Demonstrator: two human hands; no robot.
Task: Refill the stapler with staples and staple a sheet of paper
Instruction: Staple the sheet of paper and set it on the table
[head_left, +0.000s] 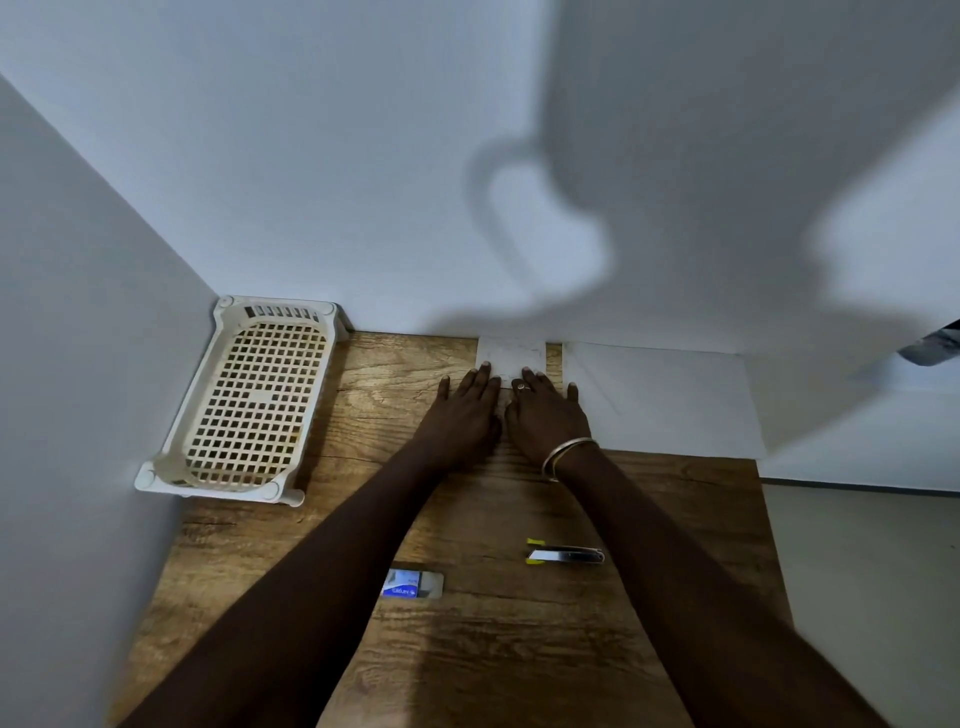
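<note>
A small white paper lies flat at the far edge of the wooden table, against the wall. My left hand and my right hand rest side by side on its near part, palms down, fingers spread flat. The right hand wears a ring and bangles. A larger white sheet lies just to the right. Nearer to me, a metal stapler with yellow parts lies open on the table. A small blue and white staple box lies to its left, between my forearms.
A cream plastic lattice basket stands in the far left corner against the walls. The table's right edge drops to a pale floor. White walls close the far and left sides.
</note>
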